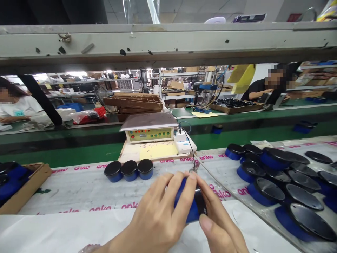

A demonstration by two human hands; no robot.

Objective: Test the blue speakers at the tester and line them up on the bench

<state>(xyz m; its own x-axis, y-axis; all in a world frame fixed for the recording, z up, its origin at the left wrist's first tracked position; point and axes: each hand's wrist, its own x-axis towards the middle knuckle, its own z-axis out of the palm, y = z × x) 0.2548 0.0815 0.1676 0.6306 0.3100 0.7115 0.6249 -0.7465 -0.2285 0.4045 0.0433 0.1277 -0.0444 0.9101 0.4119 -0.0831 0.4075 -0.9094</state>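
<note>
Your left hand [160,214] and right hand [218,225] both close around one round blue black-topped speaker [193,207], tilted sideways above the bench [79,189], steadying it between fingers.

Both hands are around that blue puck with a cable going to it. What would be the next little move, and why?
Probably pulling the cable out: both hands, left and right, grip the puck where the lead from the tester reaches it, and three pucks stand unplugged nearby.

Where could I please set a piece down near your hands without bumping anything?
Bare sheet lies left of the left hand, between the cardboard box and the three pucks. Right of the right hand, the puck pile crowds everything.
</note>
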